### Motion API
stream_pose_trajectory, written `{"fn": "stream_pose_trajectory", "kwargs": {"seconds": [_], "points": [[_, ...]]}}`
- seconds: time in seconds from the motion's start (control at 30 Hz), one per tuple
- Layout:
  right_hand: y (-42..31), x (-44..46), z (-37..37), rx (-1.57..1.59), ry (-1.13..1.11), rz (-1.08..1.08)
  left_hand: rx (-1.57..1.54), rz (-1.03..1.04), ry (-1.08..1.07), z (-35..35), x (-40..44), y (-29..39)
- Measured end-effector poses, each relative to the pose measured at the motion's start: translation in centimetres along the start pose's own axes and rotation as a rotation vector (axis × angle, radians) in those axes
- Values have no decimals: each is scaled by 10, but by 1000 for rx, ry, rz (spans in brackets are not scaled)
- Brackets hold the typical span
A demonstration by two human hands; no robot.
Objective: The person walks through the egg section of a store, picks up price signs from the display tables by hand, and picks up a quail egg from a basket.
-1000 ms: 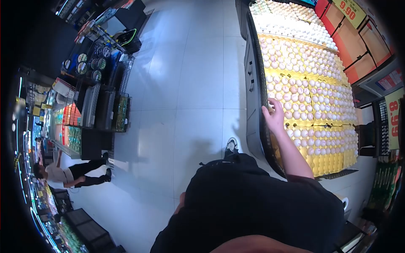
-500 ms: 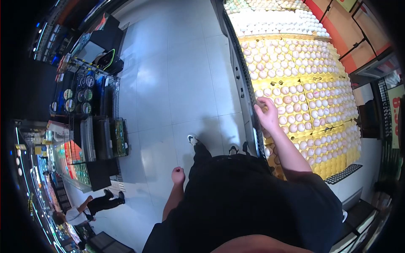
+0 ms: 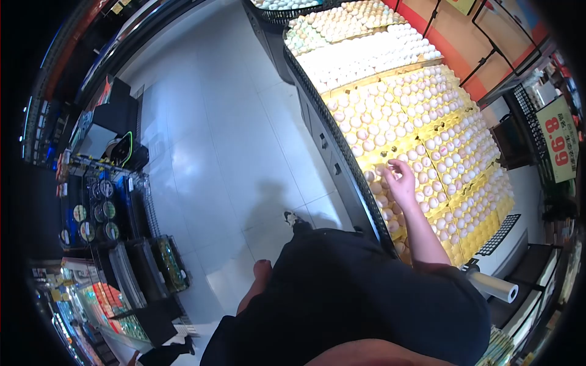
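Right of centre, right hand point(image 3: 401, 186), loosely open, over eggs point(image 3: 417, 166) (light touch suits); left hand point(image 3: 262, 269), lower centre, closure unclear.

At three o'clock, a yellowish sign point(image 3: 557, 139) shows red number 8.99, turned sideways; its smaller characters are not clear. Between one and two o'clock, a second sign point(image 3: 462, 5) is cut, its number unreadable. Pink marks on eggs point(image 3: 421, 114) are too small for reading.

Pale, faintly pinkish eggs point(image 3: 430, 144), some with reddish marks, sit in close rows in yellow moulded trays point(image 3: 475, 245) lying side by side.
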State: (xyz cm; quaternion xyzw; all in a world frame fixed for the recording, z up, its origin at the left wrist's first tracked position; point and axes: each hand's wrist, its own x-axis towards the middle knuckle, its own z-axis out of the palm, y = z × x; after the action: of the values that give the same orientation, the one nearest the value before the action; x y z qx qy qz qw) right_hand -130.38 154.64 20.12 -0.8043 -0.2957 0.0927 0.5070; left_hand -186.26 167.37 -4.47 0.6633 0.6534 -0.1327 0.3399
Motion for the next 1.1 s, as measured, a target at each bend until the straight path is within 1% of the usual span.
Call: {"fn": "stream_pose_trajectory", "kwargs": {"seconds": [0.1, 0.17, 0.27, 0.33, 0.47, 0.53, 0.63, 0.67, 0.73, 0.83, 0.9, 0.93, 1.03, 1.1], "points": [[-22, 16, 28, -74, 0, 29, -6, -10, -2, -36, 40, 14], [-42, 30, 49, -140, -46, -22, -35, 6, 14, -65, 80, 19], [-59, 55, 83, -183, -33, -63, -95, 30, 105, -107, 130, 35], [-68, 70, 106, -151, 1, -75, -96, 76, 98, -135, 159, 44], [-93, 91, 138, -154, 13, -84, -66, 109, 72, -161, 219, 41], [-101, 97, 148, -125, 11, -59, -36, 100, 11, -171, 240, 38], [-104, 110, 156, -108, 51, 25, 13, 115, -39, -187, 257, 54], [-102, 117, 158, -138, 72, 0, 25, 125, -47, -189, 264, 58], [-100, 135, 166, -104, 96, 38, 32, 135, -61, -194, 276, 72], [-102, 181, 187, -79, 110, 31, 13, 151, -68, -212, 293, 97], [-104, 225, 207, -44, 114, -15, -13, 186, -72, -211, 327, 97], [-106, 249, 218, -26, 104, -51, -30, 213, -60, -210, 349, 93], [-113, 330, 259, 102, 19, -97, 40, 216, -7, -239, 382, 125], [-127, 380, 278, 90, -74, -177, -75, 63, 12, -270, 384, 168]]}}
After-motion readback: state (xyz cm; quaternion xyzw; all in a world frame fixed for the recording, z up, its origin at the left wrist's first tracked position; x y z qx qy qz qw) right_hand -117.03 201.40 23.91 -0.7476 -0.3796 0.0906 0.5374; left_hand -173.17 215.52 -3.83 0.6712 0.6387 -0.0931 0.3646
